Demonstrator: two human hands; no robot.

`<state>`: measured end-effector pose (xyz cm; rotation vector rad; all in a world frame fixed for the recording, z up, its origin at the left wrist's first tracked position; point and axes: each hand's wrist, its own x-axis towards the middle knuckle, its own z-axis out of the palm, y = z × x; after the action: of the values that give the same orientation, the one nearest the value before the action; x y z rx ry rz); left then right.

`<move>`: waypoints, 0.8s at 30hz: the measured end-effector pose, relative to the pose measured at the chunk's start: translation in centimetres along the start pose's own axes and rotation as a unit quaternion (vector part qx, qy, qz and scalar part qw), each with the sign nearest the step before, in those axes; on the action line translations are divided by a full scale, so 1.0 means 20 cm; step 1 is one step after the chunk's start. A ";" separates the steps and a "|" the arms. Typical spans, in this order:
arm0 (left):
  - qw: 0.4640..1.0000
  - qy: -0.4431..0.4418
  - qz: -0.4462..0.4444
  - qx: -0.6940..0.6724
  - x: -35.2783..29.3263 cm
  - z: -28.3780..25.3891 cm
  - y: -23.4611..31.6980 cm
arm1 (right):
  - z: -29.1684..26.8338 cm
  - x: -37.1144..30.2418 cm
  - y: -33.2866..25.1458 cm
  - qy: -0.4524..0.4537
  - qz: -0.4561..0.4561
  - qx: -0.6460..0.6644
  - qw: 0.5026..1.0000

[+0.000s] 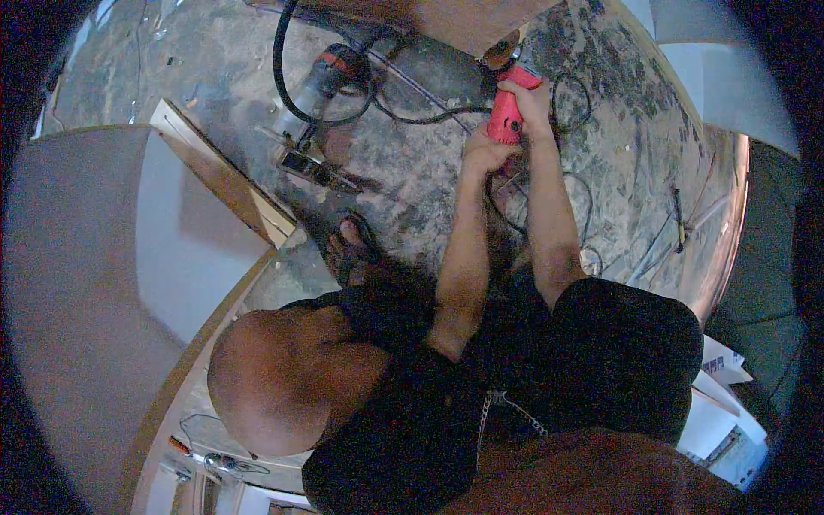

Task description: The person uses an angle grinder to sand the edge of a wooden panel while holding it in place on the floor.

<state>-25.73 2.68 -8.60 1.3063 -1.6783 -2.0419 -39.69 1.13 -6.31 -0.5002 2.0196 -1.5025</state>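
Note:
In front of me I hold a red angle grinder (505, 118) with both hands. My left hand (489, 154) is wrapped round its rear end, where the black cord comes out. My right hand (532, 105) grips its body nearer the head. The grinder's round disc (500, 53) lies against or close to the edge of a brown wooden panel (446, 19) at the top; whether they touch I cannot tell. The fingers are partly hidden by the tool and the blur.
Left of the grinder a grey power tool with a red band (322, 81) lies on the stained floor (412, 163), its black cord (281, 69) looping over it. A wooden board (219, 176) slants at the left. My sandalled foot (350, 245) stands below. White sheets (717, 412) lie at lower right.

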 end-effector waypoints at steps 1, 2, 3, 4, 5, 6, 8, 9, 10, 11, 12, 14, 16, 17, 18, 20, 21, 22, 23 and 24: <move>1.000 -0.002 -0.006 0.006 0.00 0.00 0.00 | 0.01 -0.01 -0.01 0.018 -0.012 -0.019 1.000; 1.000 -0.004 -0.012 0.011 0.00 0.00 0.00 | 0.01 -0.02 -0.02 0.020 -0.012 -0.021 0.999; 1.000 -0.006 -0.018 0.017 0.00 0.01 -0.01 | 0.00 -0.04 -0.03 0.023 -0.011 -0.024 0.999; 1.000 -0.005 -0.015 0.014 0.01 0.01 -0.01 | 0.00 -0.05 -0.04 0.026 -0.010 -0.027 0.999; 1.000 0.000 -0.009 0.010 0.02 0.01 -0.02 | 0.01 -0.05 -0.05 0.028 -0.013 -0.024 0.999; 1.000 0.004 -0.003 0.006 0.03 0.02 -0.02 | 0.02 -0.04 -0.07 0.031 -0.016 -0.022 0.999; 1.000 0.003 0.003 0.017 0.02 0.03 -0.01 | 0.00 -0.05 -0.06 0.021 -0.004 0.013 1.000; 1.000 0.002 0.006 0.023 0.02 0.04 -0.01 | -0.02 -0.06 -0.05 0.006 0.008 0.047 0.999; 1.000 0.005 0.005 0.021 0.03 0.01 -0.03 | 0.04 -0.09 -0.09 -0.025 0.016 0.085 0.996; 1.000 0.008 0.005 0.020 0.05 -0.03 -0.06 | 0.09 -0.11 -0.13 -0.023 0.000 0.076 0.997; 1.000 -0.010 0.004 0.016 0.07 0.00 -0.08 | 0.08 -0.12 -0.14 -0.002 -0.013 0.060 0.998; 1.000 -0.011 0.028 0.003 0.08 0.03 -0.09 | 0.06 -0.12 -0.14 0.036 -0.037 0.015 0.999; 1.000 -0.010 0.022 -0.010 0.08 0.04 -0.09 | 0.06 -0.10 -0.13 0.068 -0.059 -0.042 0.995; 1.000 -0.013 0.004 -0.017 0.08 0.04 -0.07 | 0.04 -0.09 -0.11 0.055 -0.050 -0.033 0.997; 1.000 -0.016 -0.014 -0.024 0.07 0.04 -0.06 | 0.03 -0.09 -0.10 0.041 -0.041 -0.023 0.998; 1.000 -0.006 0.007 -0.016 0.08 0.04 -0.09 | 0.03 -0.05 -0.06 0.034 -0.044 -0.008 0.998; 1.000 0.000 0.019 -0.013 0.08 0.04 -0.10 | 0.03 -0.03 -0.02 0.046 -0.054 -0.004 0.998; 1.000 -0.002 0.027 -0.016 0.08 0.04 -0.11 | 0.03 -0.02 0.01 0.061 -0.058 -0.002 0.996; 0.999 -0.003 0.035 -0.020 0.08 0.04 -0.12 | 0.02 0.00 0.03 0.050 -0.054 -0.014 0.997; 0.999 -0.005 0.043 -0.023 0.08 0.05 -0.13 | 0.01 0.02 0.04 0.040 -0.051 -0.026 0.998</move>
<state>-26.39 3.19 -11.70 1.1902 -1.6513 -2.0287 -39.77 0.93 -7.19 -0.5800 2.1275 -1.5557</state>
